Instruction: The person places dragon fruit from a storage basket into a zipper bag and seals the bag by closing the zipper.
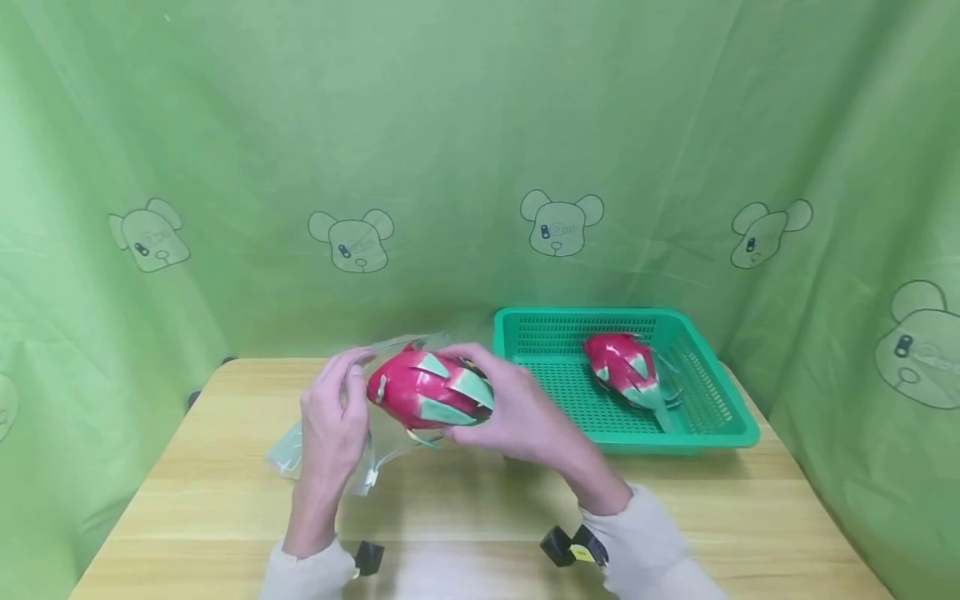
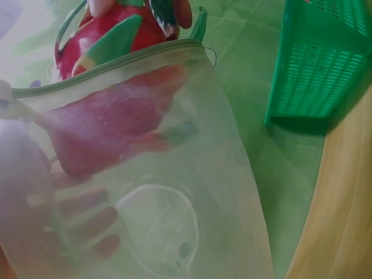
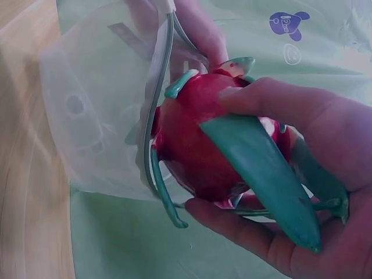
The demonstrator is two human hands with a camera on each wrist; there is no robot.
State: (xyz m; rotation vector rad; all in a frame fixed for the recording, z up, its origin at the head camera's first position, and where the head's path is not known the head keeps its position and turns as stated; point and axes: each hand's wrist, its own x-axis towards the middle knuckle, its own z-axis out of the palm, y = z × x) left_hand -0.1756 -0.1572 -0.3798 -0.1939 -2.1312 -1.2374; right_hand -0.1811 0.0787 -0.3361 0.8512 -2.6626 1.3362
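A dragon fruit [image 1: 408, 387], red with green scales, is in my right hand [image 1: 510, 408], which grips its scaly end between thumb and fingers. My left hand [image 1: 330, 417] holds a clear slider zip bag [image 2: 221, 192] by its mouth. In the left wrist view, the front part of the fruit lies inside the bag, seen through the plastic, while the scaly end sticks out past the zip edge. From the right wrist view, the bag's green zip strip [image 3: 158, 87] runs along the fruit's side.
At the right of the wooden table [image 1: 465, 517] stands a green slotted basket [image 1: 517, 321]. Another dragon fruit [image 1: 618, 362] lies in it, its green scales toward the front. A green curtain [image 1: 450, 125] with bear-head outlines hangs behind and at both sides.
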